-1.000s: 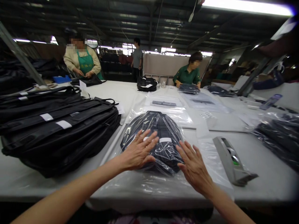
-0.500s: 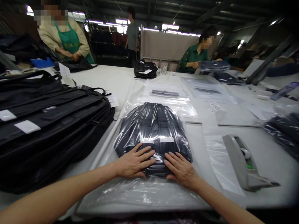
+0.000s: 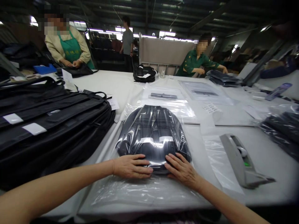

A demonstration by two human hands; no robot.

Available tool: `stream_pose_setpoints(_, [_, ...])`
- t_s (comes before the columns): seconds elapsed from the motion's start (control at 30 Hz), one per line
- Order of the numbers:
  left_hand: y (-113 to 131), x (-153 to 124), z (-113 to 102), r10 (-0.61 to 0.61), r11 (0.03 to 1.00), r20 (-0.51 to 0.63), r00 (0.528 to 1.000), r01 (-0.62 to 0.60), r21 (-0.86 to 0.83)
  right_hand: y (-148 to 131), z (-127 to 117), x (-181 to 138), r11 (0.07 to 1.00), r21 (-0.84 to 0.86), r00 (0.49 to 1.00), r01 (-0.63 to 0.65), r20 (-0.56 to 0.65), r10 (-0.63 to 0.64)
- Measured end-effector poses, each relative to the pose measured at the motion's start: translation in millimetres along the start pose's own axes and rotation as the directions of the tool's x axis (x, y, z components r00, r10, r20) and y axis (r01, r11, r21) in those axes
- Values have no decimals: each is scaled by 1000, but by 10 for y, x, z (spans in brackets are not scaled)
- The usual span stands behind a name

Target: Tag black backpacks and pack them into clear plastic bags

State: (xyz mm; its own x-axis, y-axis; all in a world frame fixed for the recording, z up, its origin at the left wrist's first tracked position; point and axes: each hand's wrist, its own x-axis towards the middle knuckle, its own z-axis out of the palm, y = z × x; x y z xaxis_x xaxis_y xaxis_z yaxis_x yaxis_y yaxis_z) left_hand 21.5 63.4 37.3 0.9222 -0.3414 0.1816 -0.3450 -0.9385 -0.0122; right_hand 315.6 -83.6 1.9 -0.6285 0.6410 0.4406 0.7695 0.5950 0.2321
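A dark backpack (image 3: 153,130) lies inside a clear plastic bag (image 3: 144,193) on the white table (image 3: 268,161) in front of me. My left hand (image 3: 130,166) lies flat on the bag at the backpack's near edge, fingers stretched out to the right. My right hand (image 3: 183,169) rests flat beside it, fingers spread on the same near edge. The bag's loose open end lies wrinkled between my forearms.
A stack of black backpacks (image 3: 46,124) fills the left. A grey tape dispenser (image 3: 243,161) sits right of the bag. More bagged packs (image 3: 280,130) lie far right. Empty plastic bags (image 3: 168,99) lie beyond. Two people (image 3: 67,46) work across the table, another stands behind.
Both hands slid toward me, from the middle of the bagged backpack down to its near edge. The person in dark green put a bagged pack down to the right.
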Motion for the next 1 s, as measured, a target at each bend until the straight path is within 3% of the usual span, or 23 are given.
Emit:
stream_pose_setpoints(0.17, [62,4,-110,-5,997,36,999,2,74,-40,-31,18,1000,1,1000,18,-24,-18])
stream_pose_setpoints(0.3, [155,236,-326,-51,998,37,998,49,38,-62,-67,94,1000,-22,999,8,-33,-8])
stream_pose_setpoints(0.4, [168,415,-394,-125,992,-25,992,125,7,-82,-105,150,1000,-18,999,-23,-50,22])
stream_pose_setpoints(0.6, [42,291,-116,-99,992,-165,981,85,-91,-155,-237,206,998,44,997,-53,50,51])
stream_pose_setpoints(0.7, [34,209,-23,-103,991,-159,982,88,-104,-220,-197,205,992,66,992,-111,-47,114])
stream_pose_setpoints(0.8, [70,233,-63,-131,984,-154,979,109,-141,-270,-53,187,986,83,975,-142,-163,154])
stream_pose_setpoints(1.0, [153,251,-115,-216,976,-166,962,208,-60,-236,53,173,990,92,964,-106,-236,125])
